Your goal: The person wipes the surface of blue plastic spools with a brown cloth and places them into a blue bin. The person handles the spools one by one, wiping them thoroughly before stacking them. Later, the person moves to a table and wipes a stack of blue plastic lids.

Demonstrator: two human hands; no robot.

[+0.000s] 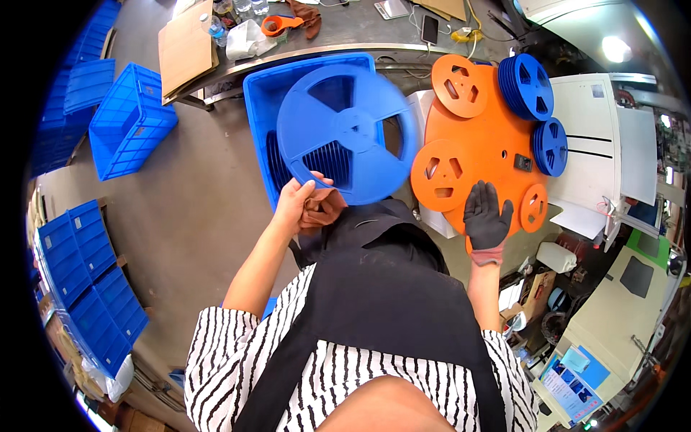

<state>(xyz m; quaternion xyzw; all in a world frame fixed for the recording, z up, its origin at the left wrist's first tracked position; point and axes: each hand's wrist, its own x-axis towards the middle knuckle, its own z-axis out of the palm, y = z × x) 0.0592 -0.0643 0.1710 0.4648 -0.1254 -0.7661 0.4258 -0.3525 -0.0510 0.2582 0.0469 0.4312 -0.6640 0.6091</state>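
Observation:
A large blue plastic reel (327,119) with wedge-shaped openings is gripped at its near rim by my bare left hand (302,205). A brown cloth (324,209) is bunched in the same hand, against the reel's edge. Below the reel, a blue crate (258,108) holds a row of similar reels (273,158), partly hidden. My right hand (488,219), in a dark glove, is open with its fingers stretched out over the near part of an orange round table (486,151). Whether it touches the surface, I cannot tell.
Orange discs (440,175) sit around the orange table, with stacks of blue reels (529,86) on its far right. A workbench (331,29) with a phone (430,30), bottles and cardboard stands beyond. Blue crates (133,122) are at left, and a white machine cabinet (586,137) at right.

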